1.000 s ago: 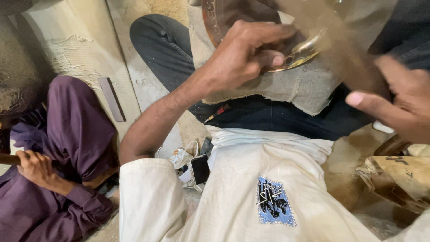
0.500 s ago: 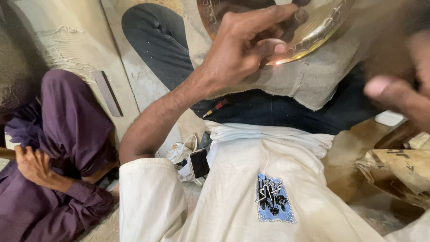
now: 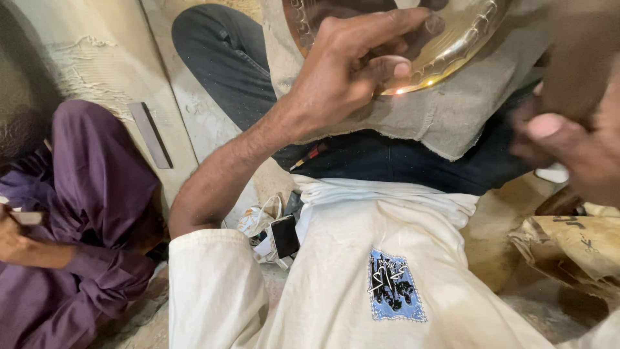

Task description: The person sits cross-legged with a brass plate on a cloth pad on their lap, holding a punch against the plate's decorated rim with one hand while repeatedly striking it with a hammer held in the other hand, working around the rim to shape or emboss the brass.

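Pressing down on a shiny brass dish [image 3: 452,45], the left hand [image 3: 349,71] has its fingers [image 3: 387,68] curled against the rim, thumb tip near a bright glint on the metal — grasping the edge. The dish rests on a grey cloth [image 3: 445,116] spread over the lap, at the top of the view, above the dark trousers [image 3: 400,161]. The right hand [image 3: 575,142] is blurred at the right edge; its fingers look bunched, but I cannot tell whether they are clenched or holding anything. A white shirt [image 3: 361,284] with a blue patch fills the foreground. At left sits another person in purple clothes [image 3: 97,194] — beside a flat grey bar [image 3: 150,134] on the floor. A small dark phone [image 3: 284,236] lies by the knee.
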